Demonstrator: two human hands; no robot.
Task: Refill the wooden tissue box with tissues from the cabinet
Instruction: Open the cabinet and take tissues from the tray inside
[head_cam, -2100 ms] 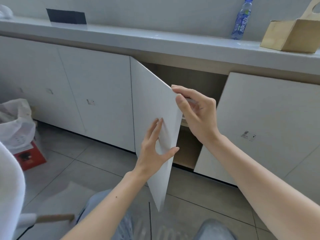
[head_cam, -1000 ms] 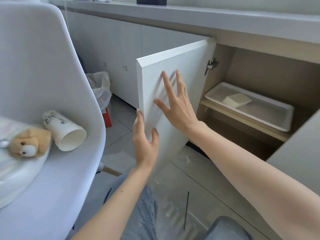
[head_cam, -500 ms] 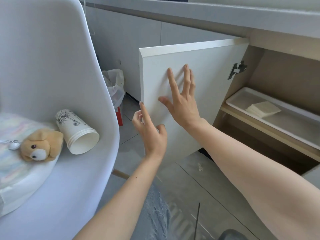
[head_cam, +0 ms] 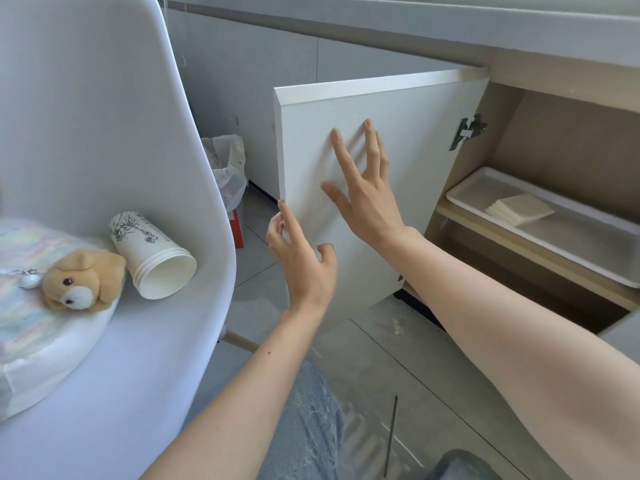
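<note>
Right of both hands' spread, empty fingers (head_cam: 372,147) on the cabinet door (head_cam: 415,140), tissues (head_cam: 519,208) lie apart.

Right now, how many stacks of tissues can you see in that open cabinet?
1. A single stack of tissues lies in the white tray on the cabinet shelf, right of the open door. More may be hidden lower or off-frame.

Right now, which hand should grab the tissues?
Probably the right hand: it's on the door's inner face, nearer the tissues in the tray. The left hand is at the door's outer edge.
</note>
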